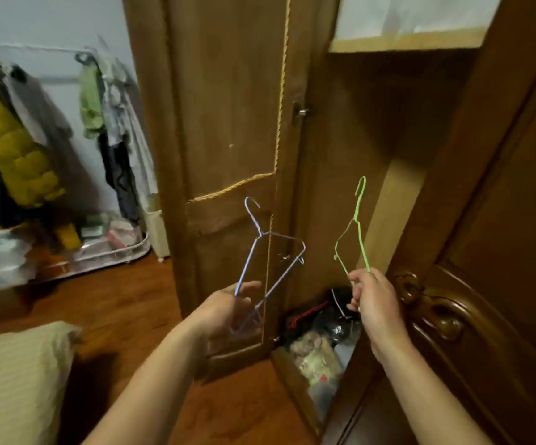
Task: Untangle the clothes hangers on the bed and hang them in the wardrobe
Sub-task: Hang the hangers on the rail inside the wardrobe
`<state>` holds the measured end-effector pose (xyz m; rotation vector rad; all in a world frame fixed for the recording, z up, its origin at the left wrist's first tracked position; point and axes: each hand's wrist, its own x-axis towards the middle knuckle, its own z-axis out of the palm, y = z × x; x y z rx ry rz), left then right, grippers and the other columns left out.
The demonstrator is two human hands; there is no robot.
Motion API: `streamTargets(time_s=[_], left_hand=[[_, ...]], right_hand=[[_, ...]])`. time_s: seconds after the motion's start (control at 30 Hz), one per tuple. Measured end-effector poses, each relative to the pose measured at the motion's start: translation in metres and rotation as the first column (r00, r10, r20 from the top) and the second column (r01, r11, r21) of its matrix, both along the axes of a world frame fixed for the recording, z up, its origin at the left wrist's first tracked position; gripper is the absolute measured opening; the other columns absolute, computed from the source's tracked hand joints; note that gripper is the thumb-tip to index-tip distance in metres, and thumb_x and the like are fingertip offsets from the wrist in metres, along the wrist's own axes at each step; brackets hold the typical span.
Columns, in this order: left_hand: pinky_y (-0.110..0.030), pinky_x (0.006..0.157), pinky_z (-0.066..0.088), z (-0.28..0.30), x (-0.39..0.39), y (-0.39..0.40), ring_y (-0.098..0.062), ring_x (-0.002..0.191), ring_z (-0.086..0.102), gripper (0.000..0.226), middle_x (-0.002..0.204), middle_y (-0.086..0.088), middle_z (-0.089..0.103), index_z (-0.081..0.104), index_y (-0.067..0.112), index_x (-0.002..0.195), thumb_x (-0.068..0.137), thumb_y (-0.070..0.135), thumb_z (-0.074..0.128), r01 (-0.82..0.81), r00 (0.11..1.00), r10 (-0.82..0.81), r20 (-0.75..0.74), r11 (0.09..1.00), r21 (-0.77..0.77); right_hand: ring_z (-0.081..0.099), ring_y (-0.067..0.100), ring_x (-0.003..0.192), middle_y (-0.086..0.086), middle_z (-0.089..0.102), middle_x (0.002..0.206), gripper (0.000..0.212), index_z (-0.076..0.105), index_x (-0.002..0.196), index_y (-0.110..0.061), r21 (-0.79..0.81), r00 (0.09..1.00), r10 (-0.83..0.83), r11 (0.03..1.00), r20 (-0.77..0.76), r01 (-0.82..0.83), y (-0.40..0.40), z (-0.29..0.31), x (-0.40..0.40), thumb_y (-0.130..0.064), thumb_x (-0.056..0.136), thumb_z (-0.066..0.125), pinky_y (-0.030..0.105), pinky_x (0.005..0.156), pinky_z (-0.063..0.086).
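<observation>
I see my left hand [228, 311] holding a thin blue wire hanger [261, 256] by its lower corner, fingers curled around the wire, its hook pointing up in front of the open wardrobe door [224, 123]. My right hand [372, 300] pinches the bottom of a green wire hanger [354, 228], also hook up, held before the dark opening of the wardrobe [372, 117]. The two hangers are apart, not tangled. The door is matte brown wood with a golden rope-like trim. On the wardrobe floor lie bags [318, 351] and a red cord. The gap between door and carved right panel [484, 284] is narrow. A bed corner [16, 374] is at lower left.
</observation>
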<state>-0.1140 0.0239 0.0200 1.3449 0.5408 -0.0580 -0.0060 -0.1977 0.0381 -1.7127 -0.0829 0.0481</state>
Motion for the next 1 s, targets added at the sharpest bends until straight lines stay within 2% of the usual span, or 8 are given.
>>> streamTargets(time_s=[0.07, 0.17, 0.3, 0.43, 0.53, 0.67, 0.87, 1.0], left_hand=[[-0.036, 0.071, 0.057, 0.033, 0.045, -0.001, -0.018, 0.084, 0.062, 0.029, 0.086, -0.005, 0.062, 0.066, 0.023, 0.121, 0.100, 0.013, 0.049, 0.053, 0.996, -0.055, 0.069, 0.998, 0.028], [-0.030, 0.062, 0.055, 0.071, 0.095, 0.004, -0.021, 0.093, 0.064, 0.024, 0.099, -0.007, 0.068, 0.068, 0.019, 0.116, 0.099, 0.024, 0.052, 0.142, 0.984, -0.149, 0.098, 0.987, 0.080], [-0.049, 0.072, 0.059, 0.095, 0.173, 0.029, -0.035, 0.093, 0.066, 0.028, 0.104, -0.020, 0.067, 0.063, 0.003, 0.118, 0.093, 0.004, 0.049, 0.213, 0.967, -0.231, 0.103, 0.963, 0.164], [-0.062, 0.080, 0.056, 0.129, 0.259, 0.070, -0.037, 0.108, 0.063, 0.025, 0.100, -0.015, 0.068, 0.063, 0.009, 0.115, 0.091, 0.004, 0.057, 0.312, 0.914, -0.354, 0.196, 0.925, 0.217], [-0.055, 0.085, 0.054, 0.147, 0.320, 0.086, -0.029, 0.088, 0.063, 0.027, 0.093, -0.013, 0.065, 0.064, 0.014, 0.113, 0.089, 0.003, 0.059, 0.324, 0.884, -0.385, 0.266, 0.914, 0.244], [-0.029, 0.056, 0.048, 0.177, 0.400, 0.079, -0.024, 0.078, 0.058, 0.022, 0.093, -0.011, 0.065, 0.060, 0.017, 0.111, 0.100, 0.017, 0.041, 0.352, 0.831, -0.455, 0.320, 0.876, 0.331], [-0.032, 0.057, 0.050, 0.210, 0.509, 0.068, -0.025, 0.073, 0.059, 0.028, 0.094, -0.013, 0.071, 0.061, 0.012, 0.106, 0.104, 0.032, 0.041, 0.273, 0.762, -0.536, 0.365, 0.776, 0.569], [-0.031, 0.058, 0.048, 0.224, 0.561, 0.060, -0.025, 0.071, 0.058, 0.027, 0.087, -0.011, 0.068, 0.056, 0.016, 0.116, 0.104, 0.034, 0.039, 0.359, 0.758, -0.565, 0.325, 0.778, 0.516]], right_hand=[[0.048, 0.019, 0.067, 0.000, 0.045, 0.067, 0.023, 0.061, 0.083, -0.025, -0.037, 0.998, -0.037, 0.999, 0.056, 0.039, -0.004, 0.009, 0.022, -0.021, 0.097, 0.042, 0.041, 0.070, 0.046], [0.051, 0.018, 0.071, -0.004, 0.048, 0.069, 0.025, 0.062, 0.085, -0.032, -0.061, 0.995, -0.065, 0.996, 0.080, 0.070, 0.001, 0.020, 0.048, -0.027, 0.097, 0.040, 0.043, 0.073, 0.048], [0.052, 0.020, 0.068, -0.001, 0.049, 0.067, 0.025, 0.062, 0.091, -0.029, -0.063, 0.981, -0.143, 0.986, 0.130, 0.152, 0.025, 0.045, 0.106, -0.025, 0.100, 0.039, 0.044, 0.068, 0.047], [0.054, 0.018, 0.078, -0.005, 0.053, 0.077, 0.026, 0.060, 0.096, -0.028, -0.076, 0.927, -0.274, 0.950, 0.255, 0.301, 0.065, 0.082, 0.185, -0.027, 0.102, 0.035, 0.042, 0.075, 0.049], [0.052, 0.018, 0.072, -0.005, 0.052, 0.074, 0.026, 0.058, 0.095, -0.027, -0.106, 0.879, -0.353, 0.909, 0.320, 0.404, 0.085, 0.094, 0.230, -0.029, 0.104, 0.033, 0.030, 0.063, 0.040], [0.051, 0.020, 0.071, -0.004, 0.052, 0.072, 0.027, 0.059, 0.096, -0.027, -0.132, 0.837, -0.447, 0.853, 0.317, 0.505, 0.096, 0.106, 0.273, -0.032, 0.103, 0.035, 0.034, 0.065, 0.040], [0.057, 0.019, 0.080, -0.005, 0.056, 0.087, 0.024, 0.058, 0.104, -0.035, -0.242, 0.788, -0.496, 0.766, 0.366, 0.595, 0.096, 0.123, 0.302, -0.035, 0.103, 0.034, 0.031, 0.067, 0.041], [0.058, 0.018, 0.066, -0.002, 0.059, 0.073, 0.024, 0.058, 0.098, -0.034, -0.231, 0.761, -0.521, 0.744, 0.387, 0.627, 0.094, 0.131, 0.318, -0.032, 0.103, 0.035, 0.031, 0.058, 0.041]])
